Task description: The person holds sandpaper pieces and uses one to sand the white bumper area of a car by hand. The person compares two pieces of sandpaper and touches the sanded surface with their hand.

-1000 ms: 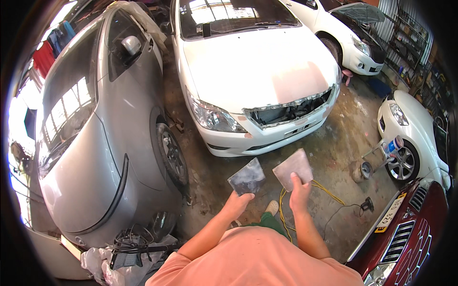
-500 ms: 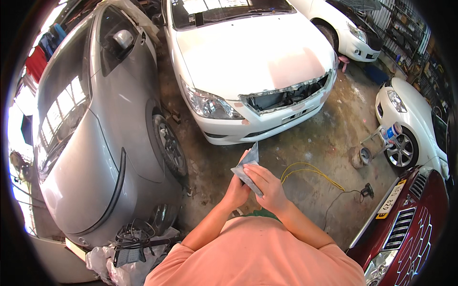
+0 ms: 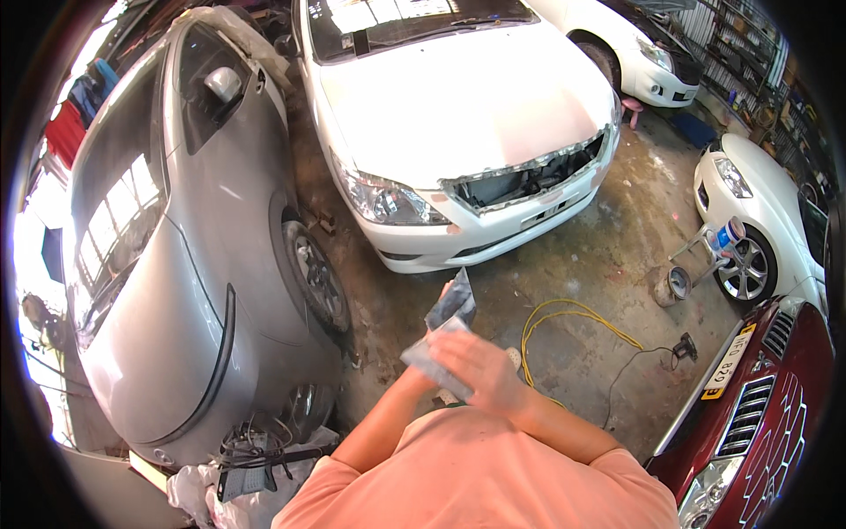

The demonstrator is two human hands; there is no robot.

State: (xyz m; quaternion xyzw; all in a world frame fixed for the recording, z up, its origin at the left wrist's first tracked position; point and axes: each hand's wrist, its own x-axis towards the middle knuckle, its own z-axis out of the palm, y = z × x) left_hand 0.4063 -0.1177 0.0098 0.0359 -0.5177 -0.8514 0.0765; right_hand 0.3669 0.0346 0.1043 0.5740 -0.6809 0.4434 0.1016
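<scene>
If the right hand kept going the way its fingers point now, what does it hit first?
The right hand points toward the person's left and already lies on the grey sheets. Beyond them, probably the silver car's front wheel, though depth is unclear.

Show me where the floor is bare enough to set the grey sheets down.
Bare concrete floor lies between the white car bumper, the yellow cable and the round tin. Crowded: the narrow gap beside the silver car.

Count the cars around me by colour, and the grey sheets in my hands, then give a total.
White cars: 3 (front, top right, right edge)
Silver car: 1
Dark red car: 1
Grey abrasive sheets: 2, in left hand and right hand
Total: 7
</scene>
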